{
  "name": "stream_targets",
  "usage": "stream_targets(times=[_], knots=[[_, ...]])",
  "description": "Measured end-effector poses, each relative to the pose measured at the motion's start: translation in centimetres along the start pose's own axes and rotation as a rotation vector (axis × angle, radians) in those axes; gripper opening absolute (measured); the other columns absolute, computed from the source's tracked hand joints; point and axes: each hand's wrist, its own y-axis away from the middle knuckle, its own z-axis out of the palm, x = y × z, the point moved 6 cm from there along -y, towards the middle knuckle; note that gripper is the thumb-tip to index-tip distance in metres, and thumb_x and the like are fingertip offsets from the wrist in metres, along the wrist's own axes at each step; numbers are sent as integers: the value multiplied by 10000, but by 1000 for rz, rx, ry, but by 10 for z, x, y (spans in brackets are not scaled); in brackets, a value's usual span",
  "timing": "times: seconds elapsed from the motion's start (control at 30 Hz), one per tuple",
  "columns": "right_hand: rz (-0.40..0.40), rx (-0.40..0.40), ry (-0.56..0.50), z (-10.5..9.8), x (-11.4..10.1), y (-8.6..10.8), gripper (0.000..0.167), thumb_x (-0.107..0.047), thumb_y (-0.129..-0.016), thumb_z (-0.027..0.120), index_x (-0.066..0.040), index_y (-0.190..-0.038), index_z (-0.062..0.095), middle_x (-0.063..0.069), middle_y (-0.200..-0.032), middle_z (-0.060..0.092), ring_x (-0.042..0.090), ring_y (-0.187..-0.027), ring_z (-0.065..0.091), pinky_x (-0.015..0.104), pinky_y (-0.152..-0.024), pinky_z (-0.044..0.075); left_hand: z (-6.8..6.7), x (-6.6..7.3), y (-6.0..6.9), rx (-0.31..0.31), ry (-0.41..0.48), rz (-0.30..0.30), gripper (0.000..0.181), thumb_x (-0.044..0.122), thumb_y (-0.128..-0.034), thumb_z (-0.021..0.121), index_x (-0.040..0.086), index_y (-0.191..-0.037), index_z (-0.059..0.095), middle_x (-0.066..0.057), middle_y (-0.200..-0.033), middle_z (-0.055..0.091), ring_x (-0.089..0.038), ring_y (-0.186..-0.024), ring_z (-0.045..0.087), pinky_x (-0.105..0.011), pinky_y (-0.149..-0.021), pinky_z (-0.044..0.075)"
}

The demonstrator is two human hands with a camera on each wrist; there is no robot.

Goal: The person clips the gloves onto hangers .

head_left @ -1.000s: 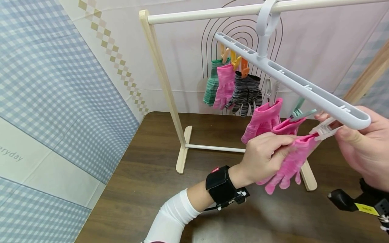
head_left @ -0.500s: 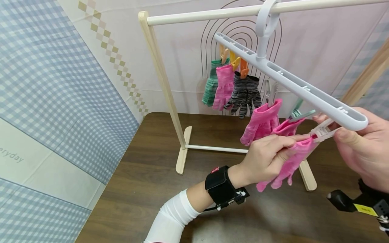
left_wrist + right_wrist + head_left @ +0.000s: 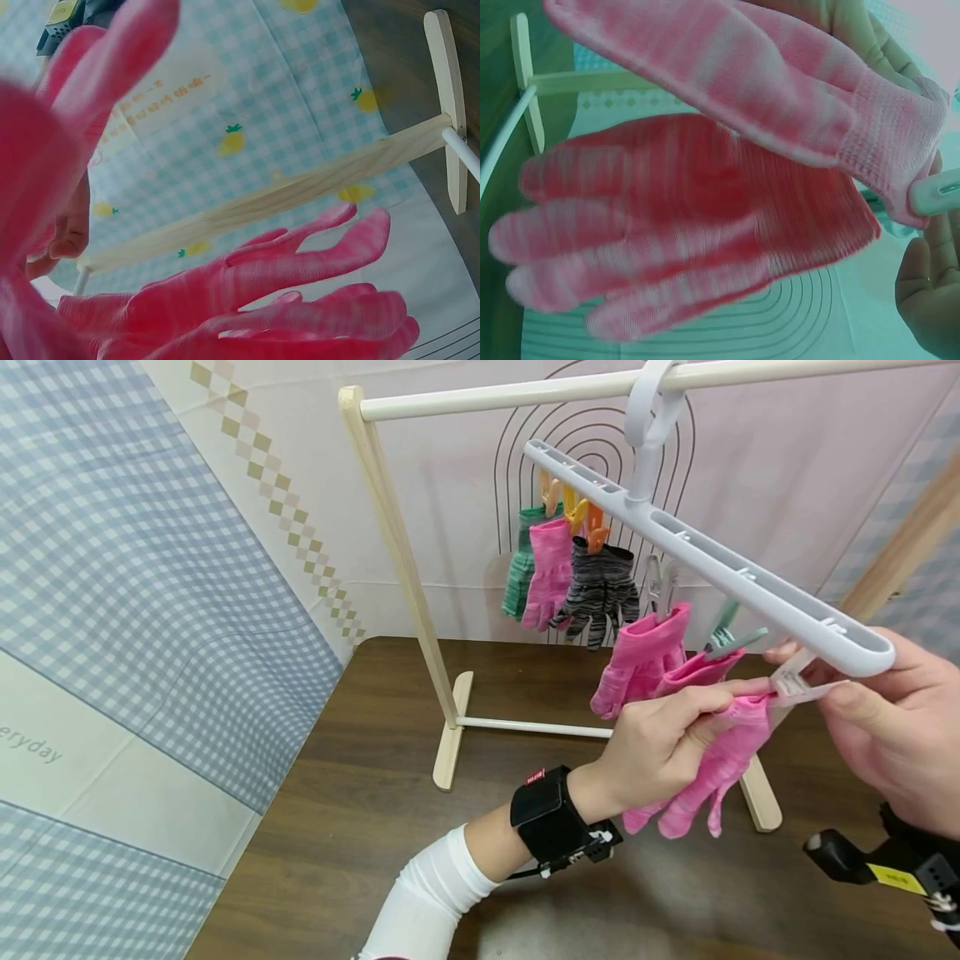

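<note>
My left hand [image 3: 656, 747] pinches the cuff of a pink glove [image 3: 723, 768], its index finger reaching to a whitish clothespin [image 3: 797, 685]. Thumb and fingers of my right hand [image 3: 892, 727] pinch that clothespin's handles below the near end of a grey-white hanger [image 3: 750, 581]. In the right wrist view the clothespin [image 3: 939, 193] lies at the cuff; I cannot tell whether its jaws grip the cloth. Just behind, another pink glove [image 3: 701, 670] hangs from a green clothespin [image 3: 731, 639]. A further pink glove [image 3: 641, 656] hangs from a clear clothespin [image 3: 660, 585].
The hanger hooks over a white rail [image 3: 510, 395] on a wooden stand [image 3: 397, 543]. At its far end hang a green glove [image 3: 519, 577], a pink glove [image 3: 549, 568] and a black-grey glove [image 3: 600, 585]. Below is a brown tabletop [image 3: 337, 793].
My left index finger has straightened along the cuff toward the clothespin. The hanger's near end, the clothespin and my right hand have shifted slightly left.
</note>
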Motion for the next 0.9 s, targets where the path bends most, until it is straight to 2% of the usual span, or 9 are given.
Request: stream_targets(times=[0.1,0.23,0.33,0.4,0.53,0.67,0.8,0.9], knots=[[-10,-33,-47,1,0,0,386,183,-783,472,270,-1144,366,382,-1050,506,374,-930,534,355,-853,422,0,-1,2,6,3,-1,244,64,-859,533,-7,-1092,524,-79,-1172,591,0,-565,436,4,-601,309],[10,-50,-81,-4,2,4,411,172,-786,471,258,-1169,349,377,-1096,478,391,-1033,482,357,-884,397,1,-3,6,26,1,-3,209,57,-837,559,-2,-1036,531,-94,-1154,600,2,-673,553,10,-642,342],[21,-59,-96,-9,4,7,411,160,-789,475,246,-1173,356,363,-1125,460,396,-1097,433,355,-890,385,2,-5,8,36,0,-7,199,67,-811,593,7,-994,543,-96,-1137,610,-2,-741,572,5,-668,353],[19,-65,-100,-11,4,8,401,155,-791,474,245,-1166,364,355,-1135,458,398,-1107,428,354,-889,384,3,-7,10,32,-3,-11,208,80,-801,608,12,-989,553,-91,-1136,611,-1,-732,552,1,-648,347],[17,-69,-115,-11,4,10,419,156,-786,469,239,-1181,356,346,-1140,463,395,-1106,430,350,-883,382,4,-8,13,10,1,-21,236,96,-779,624,12,-992,567,-87,-1145,607,6,-772,545,-9,-697,367],[-8,-90,-135,-10,4,11,379,150,-779,477,217,-1144,402,346,-1142,458,409,-1097,431,365,-905,366,5,-10,16,-2,30,-35,267,111,-757,651,12,-993,575,-90,-1153,602,20,-733,518,-10,-684,365],[-45,-77,-152,-13,3,12,315,147,-780,479,242,-1074,422,353,-1109,463,423,-1073,439,382,-921,361,5,-12,22,-5,59,-55,282,107,-748,657,11,-1000,575,-93,-1152,601,0,-802,546,-19,-728,376],[-54,-28,-189,-20,1,15,319,159,-786,453,261,-1087,422,367,-1097,474,429,-1059,455,389,-930,371,3,-15,27,-1,54,-68,277,101,-760,637,12,-1013,570,-87,-1149,603,-1,-823,550,-25,-745,381]])
